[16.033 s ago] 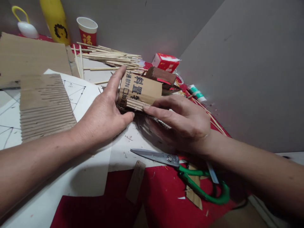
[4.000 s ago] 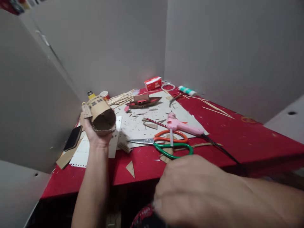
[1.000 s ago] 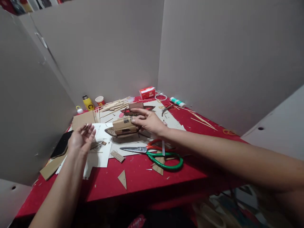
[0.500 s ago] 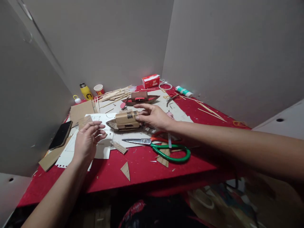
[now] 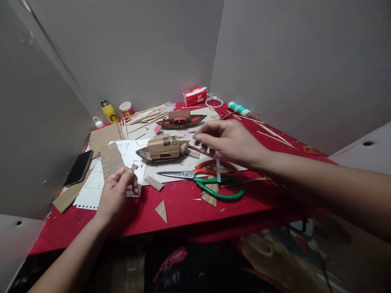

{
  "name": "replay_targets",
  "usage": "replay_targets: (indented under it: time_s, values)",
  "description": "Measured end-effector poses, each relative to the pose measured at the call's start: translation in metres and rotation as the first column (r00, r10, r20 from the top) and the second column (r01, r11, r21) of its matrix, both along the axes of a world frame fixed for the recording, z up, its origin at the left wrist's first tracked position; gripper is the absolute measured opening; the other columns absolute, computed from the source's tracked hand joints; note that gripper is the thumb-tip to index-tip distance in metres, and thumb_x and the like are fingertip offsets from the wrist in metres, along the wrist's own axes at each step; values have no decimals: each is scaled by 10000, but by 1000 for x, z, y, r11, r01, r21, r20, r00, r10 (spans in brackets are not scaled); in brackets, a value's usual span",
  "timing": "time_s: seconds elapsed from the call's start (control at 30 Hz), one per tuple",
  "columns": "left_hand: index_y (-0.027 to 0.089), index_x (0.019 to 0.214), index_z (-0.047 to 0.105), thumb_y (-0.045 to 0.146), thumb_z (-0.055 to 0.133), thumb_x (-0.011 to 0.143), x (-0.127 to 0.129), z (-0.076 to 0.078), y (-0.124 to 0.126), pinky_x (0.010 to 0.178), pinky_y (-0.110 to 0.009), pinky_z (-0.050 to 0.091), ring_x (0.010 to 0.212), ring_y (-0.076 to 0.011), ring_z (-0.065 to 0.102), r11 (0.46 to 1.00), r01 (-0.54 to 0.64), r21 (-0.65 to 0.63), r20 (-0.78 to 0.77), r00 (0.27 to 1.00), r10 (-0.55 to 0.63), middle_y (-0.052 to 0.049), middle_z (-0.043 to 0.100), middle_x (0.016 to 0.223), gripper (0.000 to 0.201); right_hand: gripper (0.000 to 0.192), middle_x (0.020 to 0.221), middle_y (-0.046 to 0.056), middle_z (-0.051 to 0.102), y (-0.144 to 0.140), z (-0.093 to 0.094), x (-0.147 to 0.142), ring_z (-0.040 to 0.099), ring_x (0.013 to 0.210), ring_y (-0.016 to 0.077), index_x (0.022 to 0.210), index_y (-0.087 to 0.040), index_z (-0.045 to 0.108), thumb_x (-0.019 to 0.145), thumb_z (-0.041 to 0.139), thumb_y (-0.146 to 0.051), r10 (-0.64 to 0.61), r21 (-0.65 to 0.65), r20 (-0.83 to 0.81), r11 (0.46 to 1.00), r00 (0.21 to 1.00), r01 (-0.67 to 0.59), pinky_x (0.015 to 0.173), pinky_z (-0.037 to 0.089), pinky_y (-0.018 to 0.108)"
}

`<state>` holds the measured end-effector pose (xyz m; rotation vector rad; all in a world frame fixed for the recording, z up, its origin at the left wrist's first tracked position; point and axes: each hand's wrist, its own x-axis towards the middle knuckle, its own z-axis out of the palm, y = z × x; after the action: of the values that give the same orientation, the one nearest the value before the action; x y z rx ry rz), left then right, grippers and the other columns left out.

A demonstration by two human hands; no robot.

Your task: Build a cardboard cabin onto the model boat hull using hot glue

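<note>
A cardboard model boat (image 5: 165, 148) with a curved roof and black printing stands on white paper at the middle of the table. My right hand (image 5: 227, 140) hovers right of its tip, off the boat, fingers bent and loosely apart, holding nothing I can see. My left hand (image 5: 117, 185) is closed over the drawing paper (image 5: 94, 199), thumb against fingers. A small brown scrap (image 5: 135, 166) shows at its fingertips; I cannot tell whether it is gripped. Beside that hand lies a ridged cardboard piece (image 5: 111, 159). Large scissors (image 5: 186, 175) with green and orange handles lie in front of the boat.
Behind stands a darker brown model boat (image 5: 183, 118), near a heap of thin wooden sticks (image 5: 149, 114). A phone (image 5: 78, 167) lies at left. Along the back are a yellow bottle (image 5: 109, 112), paper cup (image 5: 126, 109), red tissue pack (image 5: 194, 96) and green-white roll (image 5: 239, 109).
My right hand has let go of the cardboard boat and moved right, away from it. My left hand's fingers have curled closed, and the hand has come lower. The view has shifted slightly.
</note>
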<state>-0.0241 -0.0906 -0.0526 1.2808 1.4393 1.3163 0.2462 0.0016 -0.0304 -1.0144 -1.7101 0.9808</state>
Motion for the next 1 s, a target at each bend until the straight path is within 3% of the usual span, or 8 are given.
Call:
replay_targets:
  time_s: [0.13,0.23,0.3,0.47,0.6,0.73,0.93,1.0]
  values:
    - [197,507,531,317,519,897,3,4,-18,515,-229,419,484,-122,487,997,60,46,-249,967,-47,-10,523,492,409,341,522,-36,486,-37,3,30,416,454,67,657,-184,540,889,577,-431,-47,138,101,990,994,33,418,332,202]
    - [206,619,594,285,587,852,7,2,-22,524,-226,412,527,-130,504,993,73,89,-347,937,-38,3,557,564,246,397,552,-31,427,-66,-3,46,370,497,77,633,-188,505,934,524,-447,-62,186,122,982,991,38,448,305,224]
    - [220,784,646,231,606,826,9,-2,-20,546,-223,415,571,-132,534,989,91,117,-410,911,-36,4,625,677,59,400,560,-32,387,-79,-10,53,343,503,86,630,-192,498,949,520,-432,-65,156,58,986,996,56,447,284,240]
    - [233,896,728,48,570,744,6,-11,-10,683,-231,435,696,-151,602,969,193,154,-555,828,-76,-23,721,836,287,467,513,-30,370,-89,-29,67,347,484,89,550,-184,448,944,556,-411,-118,101,-208,985,971,141,466,315,261]
    - [262,947,767,58,656,720,-2,-17,-1,844,-259,451,911,-203,650,960,257,106,-596,790,-145,-58,742,1014,325,417,529,-10,500,-87,-32,74,439,446,79,598,-182,553,848,662,-498,-226,6,-153,973,962,229,399,329,219]
    - [298,1048,744,149,677,776,-5,-21,7,813,-284,487,944,-224,664,916,396,65,-770,604,-206,-61,707,1151,318,334,616,11,611,-87,-34,77,517,455,90,709,-191,637,709,788,-489,-200,-88,-73,977,977,193,409,422,205]
    - [224,1104,687,190,485,910,-4,-18,15,751,-340,516,887,-225,661,853,514,-92,-924,275,-266,-100,690,1084,282,300,591,35,665,-93,-43,76,614,499,143,649,-184,668,723,777,-454,-192,-105,-63,977,979,185,461,491,224]
    - [197,1098,677,214,449,935,-5,-17,16,746,-345,515,875,-218,657,845,519,-130,-940,206,-271,-107,683,1078,281,296,553,19,643,-95,-46,76,599,482,135,655,-190,656,769,740,-450,-163,-81,-54,984,985,159,455,476,217]
